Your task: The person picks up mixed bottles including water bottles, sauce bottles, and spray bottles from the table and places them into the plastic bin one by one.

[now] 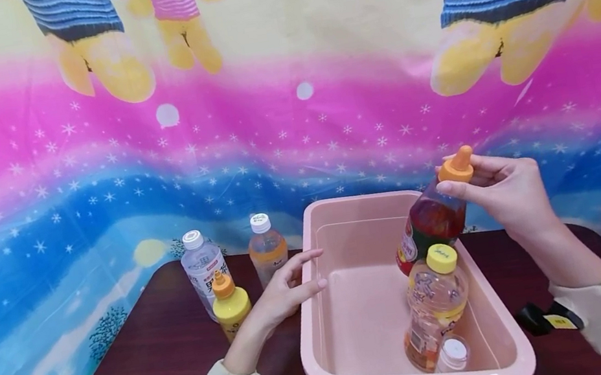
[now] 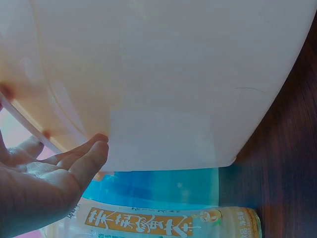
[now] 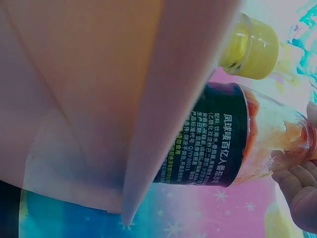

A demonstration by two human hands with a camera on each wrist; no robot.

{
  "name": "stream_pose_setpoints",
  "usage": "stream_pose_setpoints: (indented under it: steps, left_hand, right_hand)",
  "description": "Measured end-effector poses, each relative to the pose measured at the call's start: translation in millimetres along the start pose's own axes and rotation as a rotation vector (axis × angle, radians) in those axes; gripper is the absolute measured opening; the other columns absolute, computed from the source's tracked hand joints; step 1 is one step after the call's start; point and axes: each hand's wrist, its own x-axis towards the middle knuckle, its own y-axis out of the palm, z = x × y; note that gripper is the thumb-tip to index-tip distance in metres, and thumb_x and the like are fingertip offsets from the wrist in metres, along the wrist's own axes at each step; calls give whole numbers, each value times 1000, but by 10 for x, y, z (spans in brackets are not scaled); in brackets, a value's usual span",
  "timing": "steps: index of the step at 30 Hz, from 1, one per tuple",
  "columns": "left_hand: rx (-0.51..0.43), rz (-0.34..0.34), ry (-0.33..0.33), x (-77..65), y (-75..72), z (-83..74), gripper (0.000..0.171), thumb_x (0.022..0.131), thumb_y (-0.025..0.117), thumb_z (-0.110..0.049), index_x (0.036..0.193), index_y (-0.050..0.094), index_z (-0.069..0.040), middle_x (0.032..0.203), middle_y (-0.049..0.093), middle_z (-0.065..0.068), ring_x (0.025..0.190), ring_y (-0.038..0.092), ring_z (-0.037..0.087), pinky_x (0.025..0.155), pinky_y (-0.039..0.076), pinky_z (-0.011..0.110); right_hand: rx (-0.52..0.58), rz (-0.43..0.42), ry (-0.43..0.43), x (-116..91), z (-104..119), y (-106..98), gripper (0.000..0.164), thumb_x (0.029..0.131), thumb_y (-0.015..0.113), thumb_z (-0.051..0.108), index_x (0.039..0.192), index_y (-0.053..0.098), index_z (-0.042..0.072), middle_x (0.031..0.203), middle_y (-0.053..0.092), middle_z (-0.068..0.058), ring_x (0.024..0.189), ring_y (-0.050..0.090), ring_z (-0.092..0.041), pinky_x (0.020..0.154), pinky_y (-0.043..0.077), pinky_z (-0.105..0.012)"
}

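Note:
My right hand (image 1: 504, 188) holds a ketchup bottle (image 1: 436, 218) by the neck, just under its orange nozzle cap. Tilted, the bottle is partly inside a pink plastic tub (image 1: 332, 333); its dark back label faces the right wrist view. My left hand (image 1: 287, 288) grips the tub's left rim, with some fingers over the edge and others against the outer wall (image 2: 163, 94). Inside the tub, a yellow-capped drink bottle (image 1: 438, 297) stands in front of the ketchup, beside a small white-capped bottle (image 1: 453, 353).
Left of the tub, a white-capped clear bottle (image 1: 203, 265), a yellow squeeze bottle (image 1: 231, 310) with an orange nozzle and an orange drink bottle (image 1: 267, 248) stand on the dark wooden table (image 1: 146, 369). A printed cloth (image 1: 266, 121) hangs behind the table.

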Motion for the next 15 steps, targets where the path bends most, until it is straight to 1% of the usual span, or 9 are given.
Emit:
stream_pose_setpoints:
  steps: [4,6,11,15]
  left_hand:
    - [0,0,2,-1,-1,1,55,87,60,-24,137,39,-13,131,45,20,114,50,32,84,50,43]
    - [2,0,2,-1,-1,2,55,87,60,-25,137,39,-13,131,45,20,114,50,32,84,50,43]
    - [3,1,3,-3,-2,6,56,87,60,-26,137,39,-13,131,46,20,114,51,32,84,50,43]
    - [11,-1,5,1,-3,8,54,87,60,-24,136,40,-13,131,46,19,114,50,32,85,50,43]
  right_hand:
    - [2,5,5,-8,3,21,46,78,70,11,120,56,-4,89,66,22,86,62,4,76,45,-8]
    - [-26,0,14,-10,3,31,47,79,70,14,120,56,-3,89,65,24,86,62,5,76,45,-8]
    - [-35,14,22,-9,-22,40,49,78,71,13,121,54,-5,87,64,24,84,62,6,74,46,-8]
    - [-57,25,29,-1,-52,41,51,78,71,14,122,54,-6,86,63,26,82,61,8,72,46,-7]
